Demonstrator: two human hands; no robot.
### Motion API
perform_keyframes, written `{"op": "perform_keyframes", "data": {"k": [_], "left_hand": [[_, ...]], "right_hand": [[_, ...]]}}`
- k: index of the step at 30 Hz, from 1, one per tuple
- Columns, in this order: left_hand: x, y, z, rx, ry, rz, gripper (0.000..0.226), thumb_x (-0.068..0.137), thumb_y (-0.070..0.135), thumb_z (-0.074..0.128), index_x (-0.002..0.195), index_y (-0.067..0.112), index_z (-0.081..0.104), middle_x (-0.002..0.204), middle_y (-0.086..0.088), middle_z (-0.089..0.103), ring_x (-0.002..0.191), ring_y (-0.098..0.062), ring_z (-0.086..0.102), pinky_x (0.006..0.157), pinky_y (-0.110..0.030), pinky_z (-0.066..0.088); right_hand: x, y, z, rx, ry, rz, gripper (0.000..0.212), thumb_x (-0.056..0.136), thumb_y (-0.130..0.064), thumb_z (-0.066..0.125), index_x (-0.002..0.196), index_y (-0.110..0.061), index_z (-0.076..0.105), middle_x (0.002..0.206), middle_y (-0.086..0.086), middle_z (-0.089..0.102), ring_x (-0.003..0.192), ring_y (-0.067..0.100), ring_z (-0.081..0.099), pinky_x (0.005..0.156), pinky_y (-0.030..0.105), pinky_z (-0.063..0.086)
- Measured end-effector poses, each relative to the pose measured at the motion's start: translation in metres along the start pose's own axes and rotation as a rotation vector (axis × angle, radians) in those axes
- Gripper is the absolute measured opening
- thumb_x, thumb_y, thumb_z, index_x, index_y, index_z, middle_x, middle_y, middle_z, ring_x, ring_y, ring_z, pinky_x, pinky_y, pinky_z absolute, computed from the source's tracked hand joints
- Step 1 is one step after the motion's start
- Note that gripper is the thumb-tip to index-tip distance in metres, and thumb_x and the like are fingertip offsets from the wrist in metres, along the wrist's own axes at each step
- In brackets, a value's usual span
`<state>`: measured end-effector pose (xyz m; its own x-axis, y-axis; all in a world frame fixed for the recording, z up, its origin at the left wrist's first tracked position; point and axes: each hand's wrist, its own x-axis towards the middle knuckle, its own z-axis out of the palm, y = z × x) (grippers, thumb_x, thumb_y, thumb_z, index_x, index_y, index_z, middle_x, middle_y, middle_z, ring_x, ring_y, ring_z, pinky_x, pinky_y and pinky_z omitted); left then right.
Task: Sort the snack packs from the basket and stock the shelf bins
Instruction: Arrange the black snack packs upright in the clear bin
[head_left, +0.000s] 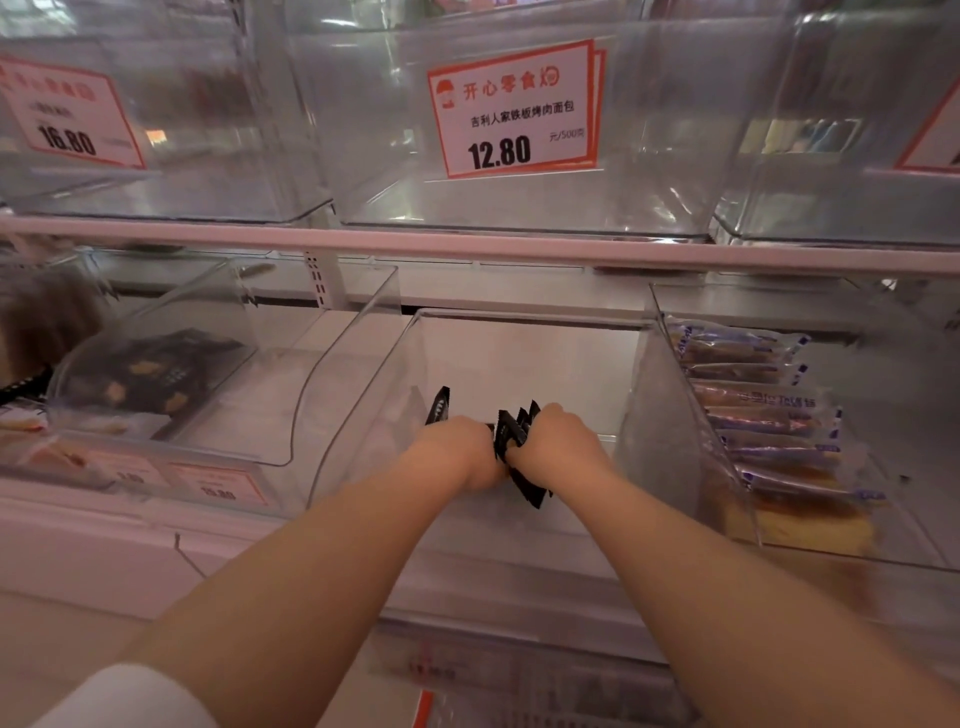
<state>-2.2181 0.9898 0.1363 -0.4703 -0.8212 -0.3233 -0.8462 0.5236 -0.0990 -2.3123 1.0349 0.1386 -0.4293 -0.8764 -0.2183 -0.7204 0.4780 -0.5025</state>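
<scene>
Both my hands reach into the clear middle bin (363, 395) on the lower shelf. My left hand (457, 449) grips a black snack pack (438, 405) that sticks up above its knuckles. My right hand (558, 441) grips a bunch of several black snack packs (511, 434), whose ends show above and below the fist. The two hands touch each other near the bin's floor. The fingers are hidden behind the backs of the hands. The basket is out of view.
A clear bin (156, 374) to the left holds black packs with yellow pieces. The bin on the right (675, 415) is stacked with blue-and-white wrapped cakes (763, 405). Above the shelf rail (467, 244) stand clear bins with price tags 12.80 (514, 109) and 16.80 (67, 114).
</scene>
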Motion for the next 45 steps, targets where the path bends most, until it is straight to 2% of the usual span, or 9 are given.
{"op": "perform_keyframes", "data": {"k": [4,11,14,18,23,28,34,38,45], "left_hand": [[0.002,0.006,0.003,0.049,0.049,-0.121,0.062,0.085,0.057,0.052,0.126,0.011,0.048,0.124,-0.008,0.048,0.111,-0.024,0.054,0.078,-0.031,0.042],[-0.004,0.007,-0.002,-0.067,0.152,-0.089,0.040,0.088,0.007,0.049,0.125,0.003,0.034,0.119,-0.014,0.055,0.107,-0.030,0.056,0.070,-0.032,0.037],[-0.007,-0.003,-0.011,-0.035,0.112,-0.107,0.039,0.090,0.005,0.048,0.127,-0.001,0.035,0.125,-0.018,0.051,0.113,-0.032,0.053,0.078,-0.034,0.042],[-0.003,-0.011,-0.024,0.060,0.021,-0.145,0.037,0.089,0.009,0.057,0.124,0.001,0.050,0.130,-0.013,0.052,0.119,-0.026,0.051,0.094,-0.031,0.042],[-0.004,-0.020,-0.025,0.208,0.076,-0.122,0.034,0.089,0.006,0.052,0.123,0.002,0.050,0.131,-0.015,0.042,0.122,-0.030,0.042,0.100,-0.034,0.037],[-0.012,-0.020,-0.036,0.122,-0.126,-0.046,0.013,0.090,0.013,0.051,0.101,0.010,0.057,0.077,-0.004,0.050,0.087,-0.022,0.053,0.073,-0.027,0.042],[-0.004,-0.025,-0.032,0.247,-0.065,-0.051,0.040,0.087,0.015,0.063,0.124,0.006,0.051,0.123,-0.012,0.056,0.112,-0.025,0.056,0.089,-0.029,0.044],[-0.002,-0.028,-0.030,0.175,0.070,-0.074,0.035,0.088,0.003,0.055,0.123,0.002,0.051,0.124,-0.015,0.053,0.113,-0.029,0.055,0.086,-0.032,0.046],[-0.010,-0.027,-0.028,0.205,0.010,-0.052,0.029,0.089,0.002,0.050,0.117,0.002,0.054,0.124,-0.014,0.053,0.112,-0.029,0.055,0.088,-0.033,0.046]], "right_hand": [[0.001,0.007,-0.008,-0.021,0.048,0.103,0.046,0.082,-0.024,0.063,0.120,-0.007,0.043,0.123,0.011,0.053,0.112,0.029,0.055,0.076,0.029,0.041],[-0.002,0.007,-0.002,0.004,0.012,0.014,0.054,0.084,-0.034,0.064,0.122,-0.005,0.038,0.123,0.015,0.051,0.111,0.032,0.055,0.076,0.032,0.041],[-0.004,-0.005,0.000,0.044,-0.070,-0.084,0.061,0.078,-0.038,0.071,0.120,-0.004,0.043,0.120,0.014,0.053,0.109,0.030,0.055,0.074,0.029,0.041],[-0.009,-0.018,0.005,-0.077,-0.152,-0.268,0.040,0.079,-0.025,0.069,0.112,-0.006,0.056,0.114,0.013,0.061,0.108,0.029,0.057,0.073,0.025,0.040],[-0.005,-0.018,0.013,-0.074,-0.103,-0.245,0.042,0.081,-0.019,0.064,0.116,-0.004,0.045,0.119,0.015,0.051,0.112,0.031,0.050,0.074,0.029,0.037],[0.003,-0.022,0.016,-0.031,-0.059,-0.186,0.048,0.082,-0.023,0.067,0.119,-0.005,0.042,0.121,0.014,0.050,0.111,0.032,0.053,0.075,0.033,0.039],[0.004,-0.020,0.017,-0.046,-0.069,-0.248,0.047,0.081,-0.019,0.067,0.117,-0.003,0.042,0.119,0.016,0.050,0.108,0.032,0.053,0.071,0.031,0.037],[0.006,-0.014,0.018,-0.087,-0.051,-0.301,0.041,0.084,-0.008,0.060,0.120,-0.003,0.041,0.121,0.018,0.048,0.109,0.033,0.051,0.075,0.030,0.038],[0.008,-0.018,0.021,-0.118,0.028,-0.307,0.034,0.086,-0.008,0.058,0.116,-0.005,0.042,0.118,0.015,0.049,0.106,0.033,0.052,0.074,0.034,0.038]]}}
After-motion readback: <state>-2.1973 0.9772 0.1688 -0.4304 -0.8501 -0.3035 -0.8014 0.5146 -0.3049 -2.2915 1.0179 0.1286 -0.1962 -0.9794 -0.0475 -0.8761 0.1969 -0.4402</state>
